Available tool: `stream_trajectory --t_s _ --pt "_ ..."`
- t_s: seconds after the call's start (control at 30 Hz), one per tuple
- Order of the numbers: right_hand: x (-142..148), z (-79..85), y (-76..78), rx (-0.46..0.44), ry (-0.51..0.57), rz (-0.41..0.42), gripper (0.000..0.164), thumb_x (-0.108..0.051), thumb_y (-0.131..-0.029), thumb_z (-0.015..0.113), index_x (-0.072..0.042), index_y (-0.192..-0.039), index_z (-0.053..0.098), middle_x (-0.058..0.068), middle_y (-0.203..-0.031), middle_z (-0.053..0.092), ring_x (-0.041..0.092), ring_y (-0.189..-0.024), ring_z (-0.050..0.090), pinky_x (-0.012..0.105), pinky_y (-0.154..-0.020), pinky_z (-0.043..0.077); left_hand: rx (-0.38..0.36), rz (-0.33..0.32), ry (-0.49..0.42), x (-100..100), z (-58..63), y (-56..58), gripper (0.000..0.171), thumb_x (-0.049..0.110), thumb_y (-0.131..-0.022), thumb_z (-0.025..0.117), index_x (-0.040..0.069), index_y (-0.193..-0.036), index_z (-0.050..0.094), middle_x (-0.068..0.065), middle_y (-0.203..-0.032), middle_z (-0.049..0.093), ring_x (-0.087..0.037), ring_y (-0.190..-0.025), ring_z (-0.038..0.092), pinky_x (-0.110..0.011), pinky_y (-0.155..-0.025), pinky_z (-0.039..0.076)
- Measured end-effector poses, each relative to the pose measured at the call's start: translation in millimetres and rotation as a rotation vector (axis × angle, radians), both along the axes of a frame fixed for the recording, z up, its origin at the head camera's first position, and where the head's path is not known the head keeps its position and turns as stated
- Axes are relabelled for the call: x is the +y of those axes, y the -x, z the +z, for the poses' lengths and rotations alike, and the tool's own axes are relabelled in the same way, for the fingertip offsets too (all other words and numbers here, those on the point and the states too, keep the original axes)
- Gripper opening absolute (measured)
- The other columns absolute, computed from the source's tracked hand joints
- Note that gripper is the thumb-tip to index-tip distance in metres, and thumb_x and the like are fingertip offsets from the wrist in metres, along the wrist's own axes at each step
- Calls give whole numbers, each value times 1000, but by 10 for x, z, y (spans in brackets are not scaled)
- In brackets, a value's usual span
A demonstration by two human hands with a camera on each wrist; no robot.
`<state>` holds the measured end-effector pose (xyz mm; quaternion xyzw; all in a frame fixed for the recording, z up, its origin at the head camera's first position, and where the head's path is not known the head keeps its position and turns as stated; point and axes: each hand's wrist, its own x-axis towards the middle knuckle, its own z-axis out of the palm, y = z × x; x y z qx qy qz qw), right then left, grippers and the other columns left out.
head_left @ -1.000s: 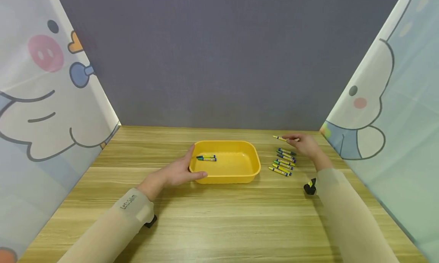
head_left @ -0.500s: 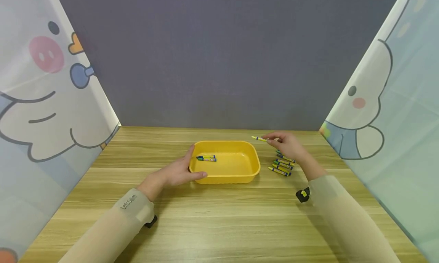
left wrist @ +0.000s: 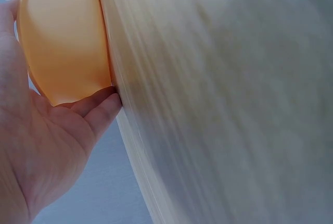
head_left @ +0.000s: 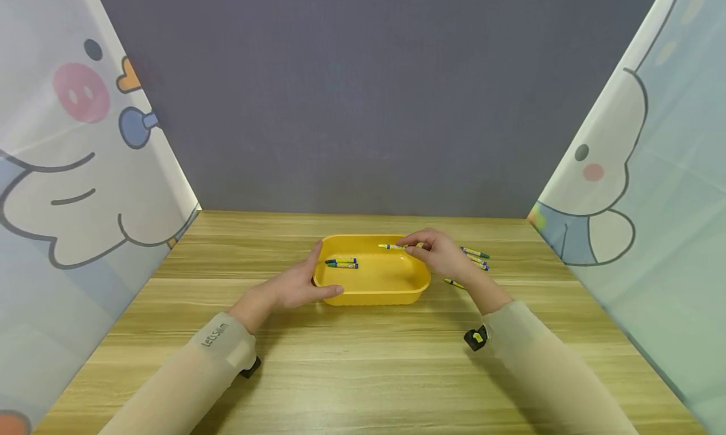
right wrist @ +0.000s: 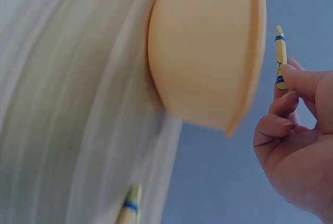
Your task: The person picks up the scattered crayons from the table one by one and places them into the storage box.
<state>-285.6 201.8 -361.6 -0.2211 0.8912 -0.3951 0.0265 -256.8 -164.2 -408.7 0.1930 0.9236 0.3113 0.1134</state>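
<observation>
In the head view, a yellow plastic basket sits mid-table. My left hand holds its left end, thumb along the near rim; the left wrist view shows fingers against the basket's outer wall close to the tabletop. Between thumb and fingers, my right hand pinches a yellow crayon above the basket's far right part, tip pointing left. The right wrist view shows this crayon higher than the basket's rim. Inside, at the left, two dark-tipped crayons lie side by side.
Several more crayons lie on the wooden table right of the basket, partly hidden behind the right hand and wrist. A grey panel stands along the table's back edge, with cartoon-printed sheets at both sides.
My right hand has carried the yellow crayon leftward, from over the crayons at the right to above the basket. The left hand and basket have stayed in place.
</observation>
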Motion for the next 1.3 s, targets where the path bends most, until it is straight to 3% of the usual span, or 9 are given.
stream_trajectory --t_s 0.3,0.57,0.77,0.97,1.3 --pt "-433 -118 -1 -22 -8 46 25 -18 -112 65 -22 -131 81 13 -130 65 15 -65 38 27 -62 39 6 -4 -14 3 0 5 134 71 -96 73 5 -175 -13 -32 -177 27 -44 -159 42 -60 -131 34" --pt "-797 -208 47 10 -48 73 25 -18 -112 66 -21 -130 82 7 -129 75 15 -65 43 28 -64 42 -10 0 -14 -5 2 3 134 74 -95 71 10 -175 -16 -31 -177 27 -44 -159 43 -62 -130 35" --pt "-1022 -251 83 -14 -47 81 25 -16 -112 65 -20 -130 82 4 -129 76 16 -88 58 30 -75 50 -10 3 -3 -3 1 5 134 75 -95 70 8 -175 -15 -31 -178 25 -46 -159 41 -62 -130 35" --pt "-1142 -353 158 -45 -36 58 25 -12 -111 65 -18 -127 83 5 -127 77 17 -100 62 31 -83 53 -5 -2 -1 1 -10 10 134 75 -95 70 7 -175 -14 -31 -177 26 -46 -159 41 -61 -130 36" --pt "-1201 -483 250 -46 -161 63 24 -8 -109 66 -14 -123 84 6 -126 80 25 -119 70 47 -109 57 -5 -9 -30 -10 -46 40 134 74 -96 70 7 -175 -16 -31 -177 26 -45 -159 42 -61 -130 36"
